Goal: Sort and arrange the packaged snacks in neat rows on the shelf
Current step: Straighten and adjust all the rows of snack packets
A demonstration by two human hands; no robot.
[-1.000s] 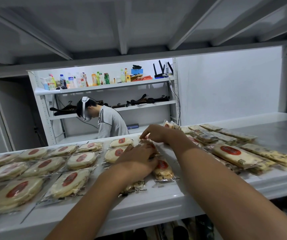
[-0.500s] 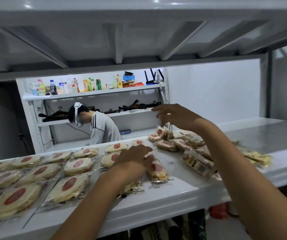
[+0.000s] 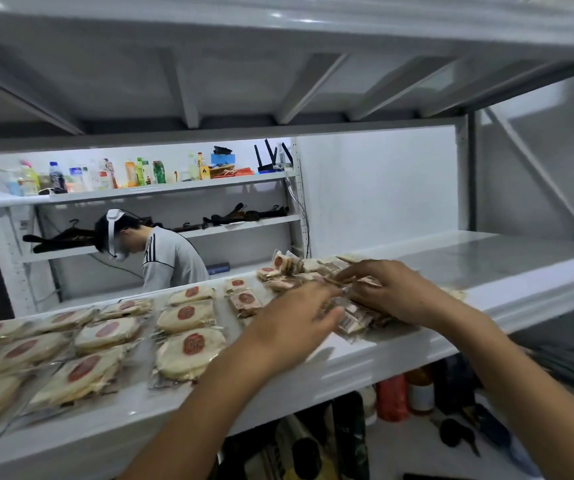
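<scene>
1. Head view, sorted stock: round flat cakes in clear film with red centre marks lie flat in rows across the left half of the shelf. A short column of smaller square packets lies just beside them on the right.
2. Head view, unsorted stock: a loose heap of small packets lies mid-shelf toward the back. The packets overlap, and some are tipped on edge.
3. Head view, hands: the left hand and the right hand both reach into the heap and touch packets. Both are blurred by motion. The fingers appear stretched across the film, but it cannot be told whether either hand pinches a packet.
4. Handling (judged): the packets are probably light, with slick, crinkly film and brittle contents. Best taken by the sealed margin or across the edges, never pressed at the centre. They would likely slide easily on the glossy surface.
5. Surface: white gloss metal with a rounded front lip.
6. Room: a ribbed upper shelf hangs overhead. Another person wearing a headset bends behind the shelf. A back rack holds bottles and a router. More bottles stand on the level below.
</scene>
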